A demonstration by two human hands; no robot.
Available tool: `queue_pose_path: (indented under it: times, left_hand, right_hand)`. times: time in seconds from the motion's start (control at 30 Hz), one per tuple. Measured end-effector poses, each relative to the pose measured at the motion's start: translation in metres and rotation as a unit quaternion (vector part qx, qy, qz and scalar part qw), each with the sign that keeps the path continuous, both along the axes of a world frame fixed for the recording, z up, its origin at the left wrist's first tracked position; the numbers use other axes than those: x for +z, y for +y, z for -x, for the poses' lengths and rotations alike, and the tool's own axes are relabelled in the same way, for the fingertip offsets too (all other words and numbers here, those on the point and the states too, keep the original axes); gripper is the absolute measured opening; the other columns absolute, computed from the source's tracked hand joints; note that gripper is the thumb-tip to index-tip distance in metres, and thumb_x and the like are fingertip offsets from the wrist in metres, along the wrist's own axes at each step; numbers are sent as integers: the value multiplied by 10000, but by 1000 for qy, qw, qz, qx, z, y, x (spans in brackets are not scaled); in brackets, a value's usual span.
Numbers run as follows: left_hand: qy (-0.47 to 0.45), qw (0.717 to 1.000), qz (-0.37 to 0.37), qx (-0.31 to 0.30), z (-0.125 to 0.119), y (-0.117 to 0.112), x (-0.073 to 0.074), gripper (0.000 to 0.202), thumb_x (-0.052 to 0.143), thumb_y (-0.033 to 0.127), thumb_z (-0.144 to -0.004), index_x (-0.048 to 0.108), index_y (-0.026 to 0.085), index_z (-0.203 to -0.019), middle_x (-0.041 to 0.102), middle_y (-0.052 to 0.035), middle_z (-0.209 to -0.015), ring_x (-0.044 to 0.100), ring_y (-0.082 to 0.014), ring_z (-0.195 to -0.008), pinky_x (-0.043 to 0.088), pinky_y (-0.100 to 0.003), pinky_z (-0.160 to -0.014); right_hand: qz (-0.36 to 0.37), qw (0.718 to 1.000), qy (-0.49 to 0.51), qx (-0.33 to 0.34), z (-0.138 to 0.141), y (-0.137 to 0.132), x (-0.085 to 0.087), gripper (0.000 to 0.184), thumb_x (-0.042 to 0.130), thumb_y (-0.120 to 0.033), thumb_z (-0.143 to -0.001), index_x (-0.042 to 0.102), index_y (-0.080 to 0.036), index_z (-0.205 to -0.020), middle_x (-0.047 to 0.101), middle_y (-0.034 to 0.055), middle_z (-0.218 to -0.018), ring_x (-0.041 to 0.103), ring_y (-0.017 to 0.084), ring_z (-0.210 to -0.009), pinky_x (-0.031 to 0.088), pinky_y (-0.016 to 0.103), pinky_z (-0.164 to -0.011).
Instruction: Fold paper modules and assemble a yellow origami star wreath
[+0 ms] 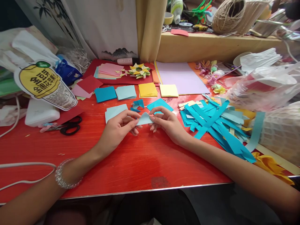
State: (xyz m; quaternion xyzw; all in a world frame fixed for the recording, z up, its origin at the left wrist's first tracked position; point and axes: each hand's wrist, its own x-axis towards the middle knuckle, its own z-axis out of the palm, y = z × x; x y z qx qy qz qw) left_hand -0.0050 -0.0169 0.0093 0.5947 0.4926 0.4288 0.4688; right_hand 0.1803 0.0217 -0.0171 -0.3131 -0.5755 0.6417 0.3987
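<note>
My left hand (120,126) and my right hand (167,123) both pinch a small folded piece of light blue paper (144,119) just above the red table (131,159). The left fingers grip its left edge, the right fingers its right edge. A bead bracelet (64,175) sits on my left wrist. Light blue paper squares (114,111) lie right behind the left hand. A darker blue square (160,104) and small folded blue pieces (138,104) lie behind the held paper.
Stacks of blue (105,93), pale blue (126,92), yellow (147,90) and pale yellow (168,90) squares lie further back, with a paper flower (139,71). Blue paper strips (215,122) pile up at right beside plastic bags (260,84). Black scissors (70,126) lie at left.
</note>
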Motion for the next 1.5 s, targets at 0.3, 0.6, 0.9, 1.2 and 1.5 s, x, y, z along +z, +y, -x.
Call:
queue_pose_path:
  times: [0.3,0.6,0.9,1.2,1.5]
  left_hand:
    - [3,1000,-7,-7,1,1,0,151,562,247,-816,603,181,-946,617,12,-665,606,-107,-580,518,-231,-607]
    - [-3,1000,12,-22,0,2,0,114,555,201,-808,590,182,-915,611,21,-682,613,-103,-600,520,-218,-613]
    - [1,999,19,-29,2,2,0,90,536,191,-809,597,176,-874,595,22,-688,609,-104,-610,511,-220,-629]
    - [0,999,22,-36,3,3,-1,87,536,210,-796,597,174,-848,587,11,-779,592,-102,-628,508,-243,-664]
    - [12,999,16,-35,2,1,0,121,553,281,-800,572,170,-843,590,-2,-831,598,-110,-653,503,-251,-687]
  right_hand:
    - [-3,1000,13,-1,0,-1,1,105,540,-265,-835,502,-206,-913,561,-32,-676,601,88,-574,495,219,-553]
    - [-2,1000,13,-4,-1,-1,-1,91,532,-242,-838,537,-203,-920,571,-23,-686,604,89,-590,495,216,-555]
    - [-18,1000,17,3,0,-3,0,86,520,-241,-841,555,-198,-907,587,-16,-693,614,98,-597,507,226,-556]
    - [-27,1000,3,14,0,-6,2,93,531,-221,-824,607,-180,-859,615,-7,-745,629,98,-632,537,231,-605]
    - [22,1000,13,10,2,-7,3,150,599,-300,-791,603,-168,-861,629,13,-825,644,106,-645,551,254,-642]
